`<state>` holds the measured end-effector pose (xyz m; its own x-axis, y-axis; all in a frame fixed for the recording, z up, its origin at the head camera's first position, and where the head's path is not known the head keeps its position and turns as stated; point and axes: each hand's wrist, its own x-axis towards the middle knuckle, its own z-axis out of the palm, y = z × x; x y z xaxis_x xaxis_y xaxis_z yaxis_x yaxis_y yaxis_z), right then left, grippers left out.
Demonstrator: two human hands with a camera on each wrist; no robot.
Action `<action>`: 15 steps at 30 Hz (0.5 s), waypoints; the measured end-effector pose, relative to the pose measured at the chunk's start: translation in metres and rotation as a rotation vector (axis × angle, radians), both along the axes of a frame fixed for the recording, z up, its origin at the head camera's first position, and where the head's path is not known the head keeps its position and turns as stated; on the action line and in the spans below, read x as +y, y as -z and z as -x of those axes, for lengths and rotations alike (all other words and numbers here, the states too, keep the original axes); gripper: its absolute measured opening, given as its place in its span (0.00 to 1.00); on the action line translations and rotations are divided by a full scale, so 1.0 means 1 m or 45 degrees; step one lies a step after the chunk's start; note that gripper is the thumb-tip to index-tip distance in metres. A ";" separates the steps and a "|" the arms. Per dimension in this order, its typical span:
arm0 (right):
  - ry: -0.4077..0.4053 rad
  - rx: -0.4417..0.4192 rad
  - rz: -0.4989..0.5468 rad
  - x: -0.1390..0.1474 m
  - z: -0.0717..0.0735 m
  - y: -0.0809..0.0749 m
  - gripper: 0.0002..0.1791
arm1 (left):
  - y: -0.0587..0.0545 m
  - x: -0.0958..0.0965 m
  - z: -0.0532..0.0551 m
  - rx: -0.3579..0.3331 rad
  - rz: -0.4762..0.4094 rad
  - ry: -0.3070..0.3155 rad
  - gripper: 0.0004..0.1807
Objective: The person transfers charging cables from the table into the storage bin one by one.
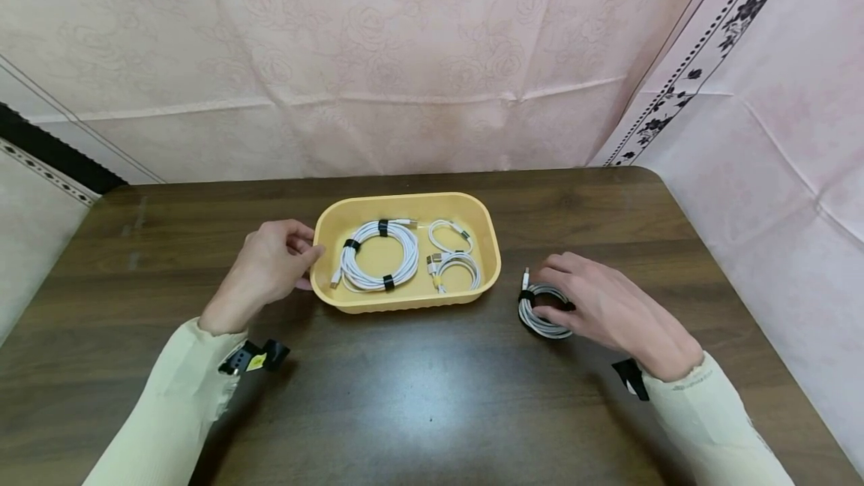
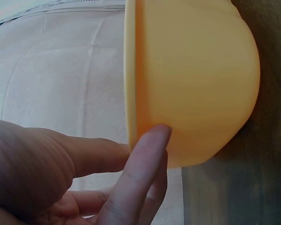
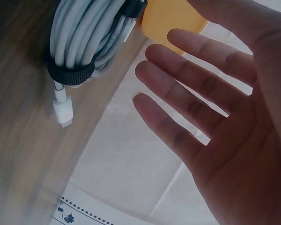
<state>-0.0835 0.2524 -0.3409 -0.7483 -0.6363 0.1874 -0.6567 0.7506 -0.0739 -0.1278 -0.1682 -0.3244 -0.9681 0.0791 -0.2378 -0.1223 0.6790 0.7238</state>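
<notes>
My left hand (image 1: 273, 261) holds the left end of a yellow plastic bin (image 1: 405, 306). In the left wrist view the thumb meets the rim, and other fingers lie against the outer wall (image 2: 196, 84). Inside the bin are a large white cable coil (image 1: 408, 265), strapped with black ties, and smaller white cables (image 1: 475, 268). To the right of the bin, my right hand (image 1: 601, 302) hovers over a grey-white coiled cable (image 1: 545, 330) on the table. The right wrist view shows its fingers extended, apart from that cable (image 3: 84, 33), whose white connector (image 3: 63, 110) points away.
The dark brown wooden table (image 1: 405, 411) carries the bin near its far edge. A pale floral cloth (image 1: 405, 58) hangs behind it, and another patterned cloth (image 1: 796, 133) borders the right side.
</notes>
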 end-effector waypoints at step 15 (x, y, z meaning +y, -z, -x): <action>0.001 0.013 -0.002 0.001 -0.004 0.005 0.19 | -0.001 0.001 0.000 -0.016 0.004 -0.006 0.19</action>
<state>-0.0794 0.2535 -0.3459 -0.7468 -0.6360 0.1941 -0.6568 0.7512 -0.0656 -0.1277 -0.1676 -0.3230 -0.9653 0.0740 -0.2505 -0.1346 0.6810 0.7198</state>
